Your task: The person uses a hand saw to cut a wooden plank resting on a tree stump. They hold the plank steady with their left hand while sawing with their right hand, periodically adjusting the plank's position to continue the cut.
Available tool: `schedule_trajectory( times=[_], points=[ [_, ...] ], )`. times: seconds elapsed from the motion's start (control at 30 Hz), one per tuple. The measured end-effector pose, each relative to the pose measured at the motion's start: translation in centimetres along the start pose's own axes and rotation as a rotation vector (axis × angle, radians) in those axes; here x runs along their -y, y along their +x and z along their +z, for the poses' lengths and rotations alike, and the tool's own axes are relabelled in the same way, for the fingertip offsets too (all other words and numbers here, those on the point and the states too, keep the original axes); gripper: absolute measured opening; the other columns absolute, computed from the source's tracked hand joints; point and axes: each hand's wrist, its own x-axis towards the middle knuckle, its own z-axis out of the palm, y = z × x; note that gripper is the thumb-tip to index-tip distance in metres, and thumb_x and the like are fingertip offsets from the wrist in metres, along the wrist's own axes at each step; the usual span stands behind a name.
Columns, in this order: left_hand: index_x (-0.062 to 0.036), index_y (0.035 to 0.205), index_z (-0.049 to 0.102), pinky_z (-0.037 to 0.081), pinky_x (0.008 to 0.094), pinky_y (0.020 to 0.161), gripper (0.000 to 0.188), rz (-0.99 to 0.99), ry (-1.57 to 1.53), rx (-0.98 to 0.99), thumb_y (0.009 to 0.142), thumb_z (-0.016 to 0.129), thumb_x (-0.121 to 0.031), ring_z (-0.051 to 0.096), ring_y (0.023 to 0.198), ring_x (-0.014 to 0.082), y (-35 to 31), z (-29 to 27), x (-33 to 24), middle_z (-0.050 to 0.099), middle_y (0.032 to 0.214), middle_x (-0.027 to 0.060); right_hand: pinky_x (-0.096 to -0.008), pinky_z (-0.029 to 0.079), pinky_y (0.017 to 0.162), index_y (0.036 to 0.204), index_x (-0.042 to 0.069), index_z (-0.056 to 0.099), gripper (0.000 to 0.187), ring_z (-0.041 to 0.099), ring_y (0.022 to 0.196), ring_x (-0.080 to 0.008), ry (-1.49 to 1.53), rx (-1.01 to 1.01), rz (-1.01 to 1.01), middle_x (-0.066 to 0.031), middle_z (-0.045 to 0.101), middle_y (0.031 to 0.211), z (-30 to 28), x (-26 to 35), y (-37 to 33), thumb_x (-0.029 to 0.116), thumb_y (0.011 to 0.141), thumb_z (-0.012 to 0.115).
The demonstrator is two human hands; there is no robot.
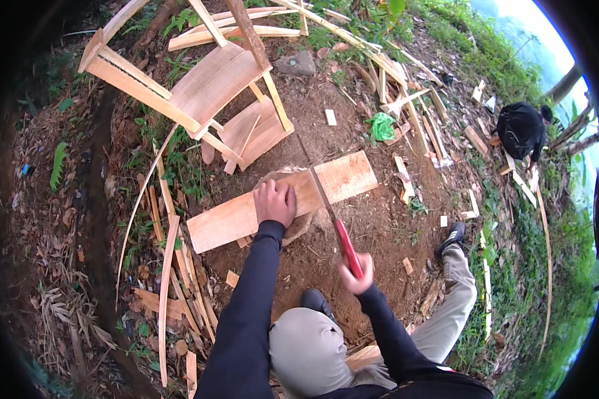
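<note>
A pale wooden plank [223, 221] lies slantwise across a round tree stump [299, 231], which shows only in part beneath it. My left hand [275, 201] presses down on the plank's middle with its fingers bent over the wood. Closed around the red handle of a hand saw [345, 238] is my right hand [357, 273]. The saw's long blade crosses the plank just right of my left hand and points away from me. Whether the blade has bitten into the wood I cannot tell.
An unfinished wooden chair [216, 80] stands at the far left. Long wooden strips [168, 299] lie to my left, more lumber [416, 120] at the far right. Also there are a green plastic bag [381, 126], a stone [295, 63], and a person [520, 130] in black, bending down.
</note>
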Motion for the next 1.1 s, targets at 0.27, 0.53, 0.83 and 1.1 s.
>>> schedule_trajectory(
  times=[0.27, 0.53, 0.83, 1.1],
  points=[
    [-0.0091, 0.080, 0.059, 0.038, 0.0475, 0.077, 0.021, -0.001, 0.020, 0.007, 0.092, 0.059, -0.027, 0.053, 0.087, 0.0330, 0.0, -0.3, 0.7, 0.053, 0.085, 0.0132, -0.0312, 0.036, 0.044, 0.055, 0.008, 0.041, 0.033, 0.042, 0.042, -0.0115, -0.019, 0.009, -0.076, -0.0019, 0.041, 0.048, -1.0, 3.4, -5.3, 0.004, 0.077, 0.065],
    [-0.0093, 0.083, 0.061, 0.039, 0.0467, 0.077, 0.021, -0.016, -0.035, 0.028, 0.092, 0.059, -0.028, 0.053, 0.087, 0.0335, -0.6, 0.3, 0.5, 0.054, 0.086, 0.0131, -0.0301, 0.033, 0.045, 0.059, 0.003, 0.048, 0.028, 0.042, 0.045, -0.0083, 0.044, -0.014, -0.041, -0.0012, 0.042, 0.050, 1.0, 2.3, 3.4, 0.005, 0.082, 0.065],
    [-0.0083, 0.084, 0.060, 0.040, 0.0476, 0.078, 0.021, 0.004, -0.014, 0.017, 0.093, 0.060, -0.027, 0.054, 0.087, 0.0352, 0.2, -0.1, -0.2, 0.053, 0.085, 0.0143, -0.0299, 0.031, 0.043, 0.055, 0.008, 0.043, 0.032, 0.039, 0.043, -0.0077, -0.031, -0.027, -0.101, 0.0000, 0.040, 0.049, 0.1, -1.1, -0.8, 0.004, 0.079, 0.064],
    [-0.0077, 0.084, 0.060, 0.039, 0.0481, 0.078, 0.021, -0.019, 0.002, 0.026, 0.093, 0.060, -0.027, 0.054, 0.089, 0.0348, 0.0, -0.4, 0.2, 0.053, 0.086, 0.0142, -0.0307, 0.034, 0.045, 0.056, 0.007, 0.048, 0.024, 0.042, 0.043, -0.0110, 0.015, 0.003, -0.060, -0.0026, 0.043, 0.049, -1.4, 3.0, -6.4, 0.002, 0.075, 0.063]
  ],
)
